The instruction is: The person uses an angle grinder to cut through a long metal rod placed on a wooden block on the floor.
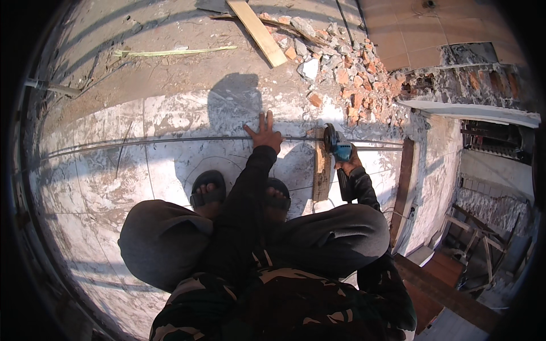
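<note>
My left hand lies with its fingers spread over a long thin metal rod that runs across the floor, pressing down on it. In my right hand is a blue and black angle grinder, my fingers wrapped round its body. Its disc and guard stand over the rod, above a short wooden block; whether the disc touches the rod I cannot tell. To the right of the grinder, rod lengths reach a second piece of wood.
Broken brick and concrete rubble is heaped at the far right, with a pale plank beside it. A broken ledge borders the right side. Wooden scraps lie lower right. My sandalled feet are close behind the rod.
</note>
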Demonstrator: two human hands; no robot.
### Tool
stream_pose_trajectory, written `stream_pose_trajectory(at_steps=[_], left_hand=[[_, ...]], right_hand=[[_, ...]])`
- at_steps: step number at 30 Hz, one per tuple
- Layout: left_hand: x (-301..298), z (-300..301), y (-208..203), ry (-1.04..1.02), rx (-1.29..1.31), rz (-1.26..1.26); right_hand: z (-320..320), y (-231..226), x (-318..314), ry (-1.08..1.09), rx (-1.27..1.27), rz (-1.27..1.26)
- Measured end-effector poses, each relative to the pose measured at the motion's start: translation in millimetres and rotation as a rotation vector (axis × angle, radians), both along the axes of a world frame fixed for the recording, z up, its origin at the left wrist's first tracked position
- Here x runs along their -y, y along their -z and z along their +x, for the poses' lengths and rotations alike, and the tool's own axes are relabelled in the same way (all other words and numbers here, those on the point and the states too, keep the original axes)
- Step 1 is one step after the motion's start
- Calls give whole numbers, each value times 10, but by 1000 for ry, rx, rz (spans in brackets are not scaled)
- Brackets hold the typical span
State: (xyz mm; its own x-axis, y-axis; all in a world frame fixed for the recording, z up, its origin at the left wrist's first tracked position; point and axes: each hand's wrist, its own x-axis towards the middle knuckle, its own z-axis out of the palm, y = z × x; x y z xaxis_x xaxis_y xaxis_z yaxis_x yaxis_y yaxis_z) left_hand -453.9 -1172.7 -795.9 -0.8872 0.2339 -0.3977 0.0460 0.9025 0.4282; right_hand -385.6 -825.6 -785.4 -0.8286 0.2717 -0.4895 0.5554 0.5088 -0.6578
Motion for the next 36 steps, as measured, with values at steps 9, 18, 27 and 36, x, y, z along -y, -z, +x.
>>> stream_pose_trajectory(at_steps=[9, 18, 27, 36], left_hand=[[72, 48, 50, -10, -30, -13], [117, 27, 142, 26, -66, -36], [65, -12, 108, 71, -42, -58], [33, 1, 136, 52, -117, 73]], right_hand=[[-43, -580, 195, 311, -79, 114], [694, -510, -72, 678, -189, -55], [1201, -349, -156, 1052, -205, -269], [1456, 9, -526, 1021, -168, -679]])
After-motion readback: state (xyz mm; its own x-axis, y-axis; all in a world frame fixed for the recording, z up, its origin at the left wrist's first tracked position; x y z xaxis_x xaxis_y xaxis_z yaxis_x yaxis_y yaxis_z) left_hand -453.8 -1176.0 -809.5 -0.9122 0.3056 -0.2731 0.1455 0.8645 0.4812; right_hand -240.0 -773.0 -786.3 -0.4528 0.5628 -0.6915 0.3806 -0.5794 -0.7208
